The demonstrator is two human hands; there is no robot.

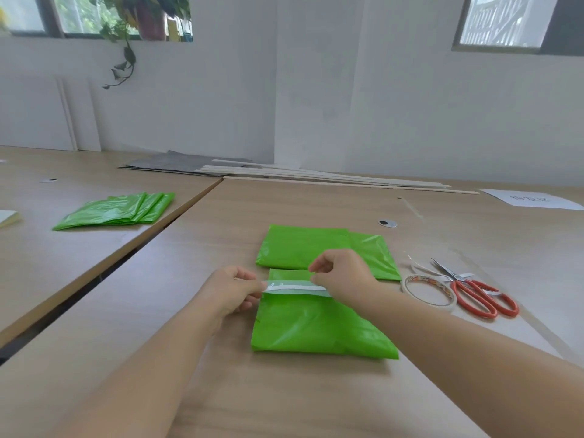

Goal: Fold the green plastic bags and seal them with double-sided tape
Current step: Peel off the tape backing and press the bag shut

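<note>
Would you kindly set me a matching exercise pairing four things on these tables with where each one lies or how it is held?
Column one:
1. scissors
2. tape roll
3. stack of green bags
4. white tape strip

Column two:
A. held between left hand and right hand
B. on the left table
C. farthest right, orange handles
D. flat, just left of the scissors

Pairs: 1-C, 2-D, 3-B, 4-A.

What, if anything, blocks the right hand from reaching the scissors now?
Probably nothing, so yes: the scissors lie uncovered beyond the tape roll, though the right hand is busy pinching the tape strip.
</note>
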